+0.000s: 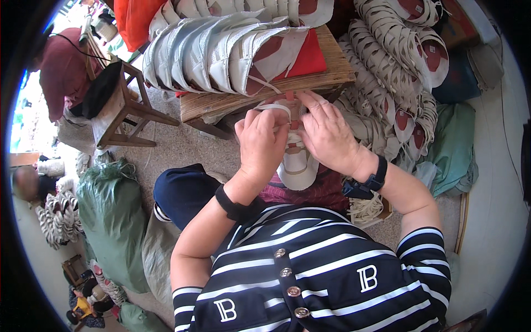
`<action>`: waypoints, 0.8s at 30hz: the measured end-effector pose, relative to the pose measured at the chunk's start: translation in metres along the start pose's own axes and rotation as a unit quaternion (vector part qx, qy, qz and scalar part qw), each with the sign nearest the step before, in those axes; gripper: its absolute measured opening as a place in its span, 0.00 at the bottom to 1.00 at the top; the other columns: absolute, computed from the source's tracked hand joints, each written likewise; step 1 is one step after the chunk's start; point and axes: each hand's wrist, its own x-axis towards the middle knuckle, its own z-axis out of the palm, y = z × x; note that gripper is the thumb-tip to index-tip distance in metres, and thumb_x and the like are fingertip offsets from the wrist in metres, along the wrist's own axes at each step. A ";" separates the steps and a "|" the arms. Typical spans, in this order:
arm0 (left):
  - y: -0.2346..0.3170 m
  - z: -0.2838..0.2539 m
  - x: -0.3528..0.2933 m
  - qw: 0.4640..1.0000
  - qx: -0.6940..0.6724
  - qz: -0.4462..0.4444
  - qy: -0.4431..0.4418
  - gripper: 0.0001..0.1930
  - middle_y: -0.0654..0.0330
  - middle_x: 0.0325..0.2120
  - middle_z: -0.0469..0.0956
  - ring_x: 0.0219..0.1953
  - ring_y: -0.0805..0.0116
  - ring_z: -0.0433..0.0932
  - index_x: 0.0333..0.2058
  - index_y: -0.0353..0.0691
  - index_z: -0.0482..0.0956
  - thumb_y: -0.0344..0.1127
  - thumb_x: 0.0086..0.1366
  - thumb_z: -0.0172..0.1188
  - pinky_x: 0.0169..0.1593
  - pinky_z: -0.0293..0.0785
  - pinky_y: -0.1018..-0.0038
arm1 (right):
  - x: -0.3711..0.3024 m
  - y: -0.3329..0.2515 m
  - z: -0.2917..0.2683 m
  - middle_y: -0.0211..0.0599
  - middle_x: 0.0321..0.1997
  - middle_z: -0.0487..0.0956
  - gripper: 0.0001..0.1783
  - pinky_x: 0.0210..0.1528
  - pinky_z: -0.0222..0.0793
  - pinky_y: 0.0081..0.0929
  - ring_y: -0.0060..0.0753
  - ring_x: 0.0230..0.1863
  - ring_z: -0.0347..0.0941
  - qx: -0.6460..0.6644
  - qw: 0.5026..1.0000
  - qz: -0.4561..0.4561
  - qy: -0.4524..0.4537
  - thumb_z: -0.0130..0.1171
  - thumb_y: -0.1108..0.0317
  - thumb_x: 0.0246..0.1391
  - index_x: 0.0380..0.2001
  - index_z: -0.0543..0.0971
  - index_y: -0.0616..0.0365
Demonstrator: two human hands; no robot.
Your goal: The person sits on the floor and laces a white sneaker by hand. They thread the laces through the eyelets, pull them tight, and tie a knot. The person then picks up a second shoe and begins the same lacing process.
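Floor (166, 145); box (388, 212) of laces (365, 209); fingers (325, 112) on shoe (299, 170).

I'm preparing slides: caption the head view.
Left hand and right hand on a pale shoe upper near a wooden table stacked with uppers.

The shoe upper (296, 164) sits between left hand (264, 138) and right hand (330, 133). From it, the table (336, 58) stands at 12 o'clock, bearing a nested row (215, 55) of uppers; a heaped pile (384, 61) lies at 1–2, a bundle (452, 146) at 3, a box (388, 211) of strips (365, 210) at 4, a sack (112, 221) at 8, a stool (110, 124) near 10.
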 end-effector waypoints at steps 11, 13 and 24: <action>0.001 0.014 -0.004 0.992 0.052 0.095 0.065 0.09 0.68 0.29 0.79 0.37 0.64 0.75 0.37 0.49 0.79 0.29 0.57 0.65 0.46 0.63 0.65 | -0.005 0.003 0.010 0.51 0.63 0.68 0.10 0.65 0.62 0.42 0.53 0.64 0.64 0.175 0.978 0.102 0.044 0.65 0.74 0.48 0.35 0.77 0.61; 0.001 0.015 -0.008 0.993 0.047 0.078 0.070 0.09 0.70 0.29 0.79 0.37 0.65 0.75 0.38 0.49 0.79 0.29 0.58 0.63 0.46 0.64 0.65 | -0.006 0.009 0.016 0.48 0.62 0.70 0.09 0.64 0.62 0.39 0.51 0.63 0.65 0.236 0.961 0.133 0.052 0.66 0.73 0.48 0.33 0.78 0.59; -0.016 -0.032 -0.038 0.997 -0.008 0.082 0.009 0.12 0.58 0.34 0.74 0.40 0.56 0.70 0.36 0.42 0.79 0.28 0.51 0.70 0.46 0.67 0.64 | -0.007 0.039 -0.013 0.36 0.42 0.80 0.01 0.42 0.75 0.24 0.23 0.33 0.76 0.608 0.728 0.307 0.075 0.54 0.72 0.65 0.38 0.74 0.56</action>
